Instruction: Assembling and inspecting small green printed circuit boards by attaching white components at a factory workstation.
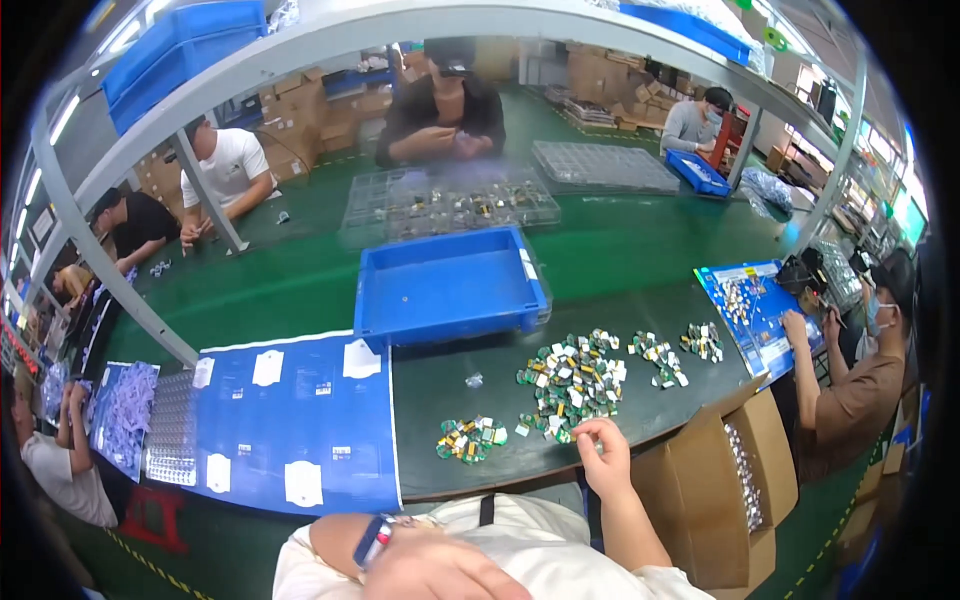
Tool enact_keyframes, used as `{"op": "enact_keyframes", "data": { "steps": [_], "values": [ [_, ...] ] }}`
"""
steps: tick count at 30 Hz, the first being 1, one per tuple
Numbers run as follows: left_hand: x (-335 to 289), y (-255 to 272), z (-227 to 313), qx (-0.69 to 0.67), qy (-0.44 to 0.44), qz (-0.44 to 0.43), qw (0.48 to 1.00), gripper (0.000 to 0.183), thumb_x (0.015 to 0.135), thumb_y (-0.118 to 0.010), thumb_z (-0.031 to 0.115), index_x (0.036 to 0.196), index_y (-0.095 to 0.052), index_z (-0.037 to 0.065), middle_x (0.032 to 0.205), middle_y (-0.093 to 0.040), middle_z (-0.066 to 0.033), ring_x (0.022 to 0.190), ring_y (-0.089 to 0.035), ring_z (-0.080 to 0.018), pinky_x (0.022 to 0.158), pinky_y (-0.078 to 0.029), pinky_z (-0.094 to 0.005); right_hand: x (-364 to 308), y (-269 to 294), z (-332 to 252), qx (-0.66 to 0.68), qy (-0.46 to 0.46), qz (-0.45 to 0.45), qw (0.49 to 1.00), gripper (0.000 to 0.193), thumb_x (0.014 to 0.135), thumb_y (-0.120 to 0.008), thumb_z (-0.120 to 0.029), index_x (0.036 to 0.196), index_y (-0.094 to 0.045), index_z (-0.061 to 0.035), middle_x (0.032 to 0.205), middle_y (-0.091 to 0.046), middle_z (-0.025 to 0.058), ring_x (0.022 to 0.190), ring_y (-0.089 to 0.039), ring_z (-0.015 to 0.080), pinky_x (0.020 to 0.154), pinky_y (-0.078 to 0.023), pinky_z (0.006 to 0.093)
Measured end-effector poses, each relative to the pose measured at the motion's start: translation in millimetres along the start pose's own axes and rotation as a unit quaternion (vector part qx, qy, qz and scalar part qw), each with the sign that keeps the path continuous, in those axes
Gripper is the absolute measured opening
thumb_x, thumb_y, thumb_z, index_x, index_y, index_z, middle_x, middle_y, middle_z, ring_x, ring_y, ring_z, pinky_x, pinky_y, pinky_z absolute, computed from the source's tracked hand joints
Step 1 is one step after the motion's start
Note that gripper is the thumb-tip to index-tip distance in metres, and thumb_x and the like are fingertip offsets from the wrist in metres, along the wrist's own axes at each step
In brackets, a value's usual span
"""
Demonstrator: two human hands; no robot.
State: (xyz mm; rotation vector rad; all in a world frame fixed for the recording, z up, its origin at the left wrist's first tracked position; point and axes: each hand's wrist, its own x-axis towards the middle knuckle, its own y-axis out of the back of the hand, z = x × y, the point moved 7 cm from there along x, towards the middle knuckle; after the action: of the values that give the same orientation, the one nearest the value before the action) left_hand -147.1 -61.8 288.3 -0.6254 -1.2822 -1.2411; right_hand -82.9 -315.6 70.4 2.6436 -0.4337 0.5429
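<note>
At the front edge of the dark table, my right hand pinches with thumb and forefinger at the near side of a heap of small circuit boards. A green board is at its fingertips. My left hand, below a wrist with a dark watch, is low against my body; its fingers are blurred and partly cut off by the lower edge. A smaller pile of boards lies to the left of the heap. Two more piles are to its right.
Beyond the piles is a blue tray, with clear compartment trays behind. A blue printed sheet covers the table at left. An open cardboard box stands at my right. Co-workers sit across and on both sides under a grey frame.
</note>
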Motion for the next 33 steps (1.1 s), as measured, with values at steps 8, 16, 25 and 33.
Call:
{"op": "enact_keyframes", "data": {
  "steps": [8, 16, 25, 33],
  "values": [
    [26, 19, -25, -0.179, 0.141, 0.111, 0.967, 0.048, 0.099, -0.046, 0.039, 0.11, -0.064, -0.003, 0.112, -0.063, -0.0213, 0.099, -0.062, -0.0401, 0.079, -0.051, -0.0447, 3, -15, 3, 0.062, -0.009, 0.004, 0.998, 0.005, 0.09, -0.057, -0.006, 0.091, -0.061, -0.0035, 0.089, -0.061, 0.0039, 0.079, -0.052, 0.0106, 0.073, -0.04, 0.0238],
    [-12, 45, -11, -0.1, 0.05, 0.074, 0.991, 0.027, 0.098, -0.051, 0.027, 0.081, -0.064, 0.011, 0.099, -0.063, -0.0107, 0.096, -0.064, -0.027, 0.079, -0.049, -0.0375, -2, -12, 7, 0.016, -0.002, -0.013, 1.0, 0.007, 0.091, -0.056, -0.007, 0.09, -0.061, -0.0028, 0.089, -0.061, 0.005, 0.08, -0.053, 0.0113, 0.072, -0.041, 0.0243],
    [-173, 100, -70, 0.173, 0.42, 0.145, 0.879, 0.03, 0.091, -0.057, 0.013, 0.061, -0.056, 0.01, 0.053, -0.056, -0.0011, 0.05, -0.057, -0.0189, 0.051, -0.044, -0.0302, 12, 20, 23, -0.179, 0.023, 0.062, 0.982, 0.006, 0.084, -0.06, 0.0, 0.087, -0.063, -0.0041, 0.088, -0.064, 0.008, 0.085, -0.059, 0.0221, 0.075, -0.044, 0.03],
    [-212, 104, -115, 0.208, 0.564, 0.139, 0.787, 0.015, 0.09, -0.056, 0.005, 0.076, -0.063, 0.002, 0.063, -0.057, -0.005, 0.054, -0.053, -0.018, 0.053, -0.042, -0.0293, 29, 14, 33, -0.305, -0.012, 0.039, 0.951, 0.014, 0.076, -0.068, -0.005, 0.089, -0.064, -0.0077, 0.088, -0.063, 0.0064, 0.087, -0.057, 0.0268, 0.08, -0.044, 0.0367]
  ]
}}
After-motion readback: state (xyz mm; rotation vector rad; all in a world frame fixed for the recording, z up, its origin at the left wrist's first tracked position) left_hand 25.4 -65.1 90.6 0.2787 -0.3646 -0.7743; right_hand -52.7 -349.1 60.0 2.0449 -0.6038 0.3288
